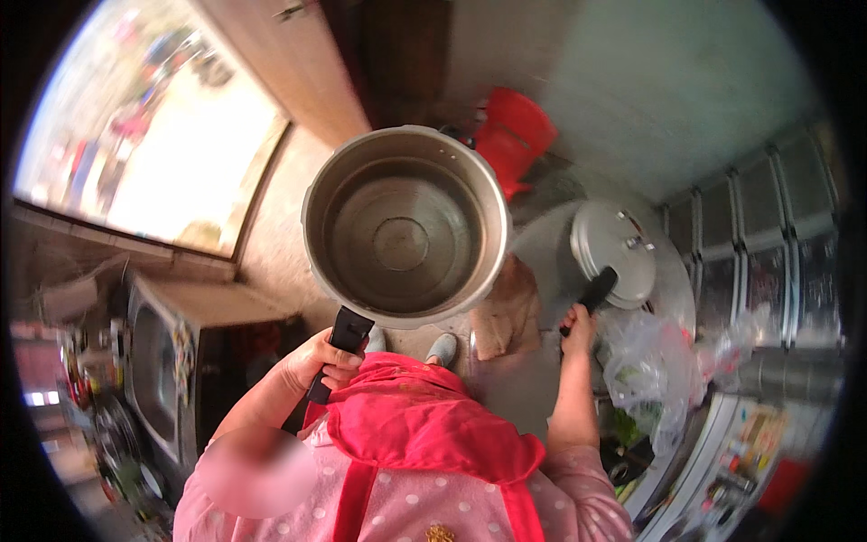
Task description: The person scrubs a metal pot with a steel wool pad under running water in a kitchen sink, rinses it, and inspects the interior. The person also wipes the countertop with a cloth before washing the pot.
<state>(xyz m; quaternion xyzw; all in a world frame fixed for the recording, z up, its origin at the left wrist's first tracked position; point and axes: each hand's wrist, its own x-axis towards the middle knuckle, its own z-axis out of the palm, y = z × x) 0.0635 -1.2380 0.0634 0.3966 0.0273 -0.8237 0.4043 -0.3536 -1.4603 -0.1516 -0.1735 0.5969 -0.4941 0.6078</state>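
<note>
My left hand (333, 359) is closed around the black handle of a metal pressure cooker pot (401, 234), held in front of me. The pot's wide mouth faces the camera, and its inside shows a round ring mark on the bottom. To the right, my right hand (578, 329) grips the black handle of the pressure cooker lid (626, 251). The lid, round and silvery with a valve on top, is over a round table. Pot and lid are apart.
The round table (542, 237) bears a clear plastic bag (650, 366) near my right forearm. A red plastic chair or bin (515, 135) is beyond the pot. At left are a metal sink (152, 372) and a bright doorway (196, 135); brown cardboard (504, 318) lies near my feet.
</note>
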